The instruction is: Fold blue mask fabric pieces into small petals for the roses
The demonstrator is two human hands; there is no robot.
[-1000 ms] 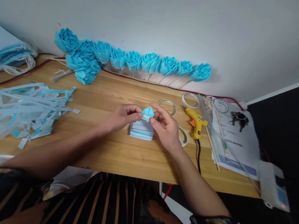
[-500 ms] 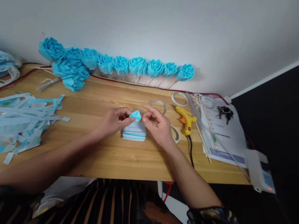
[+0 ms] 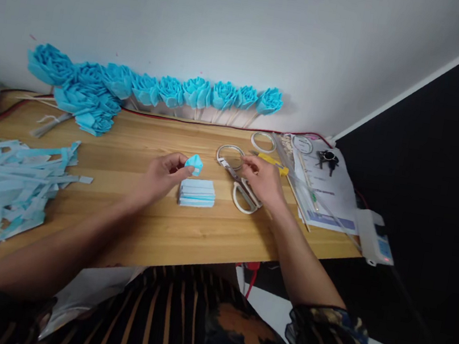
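Left hand has folded blue piece, right hand at scissors.
Left: thumb and fingers pinched on piece, just beyond strip stack on desk. Right: fingers part-curled; can't tell if gripping.

I record the left hand in a thumb-and-finger pinch, left forearm slanting in from lower left. I note the right hand well apart, back upward, fingers curled, right forearm angling in from lower right.
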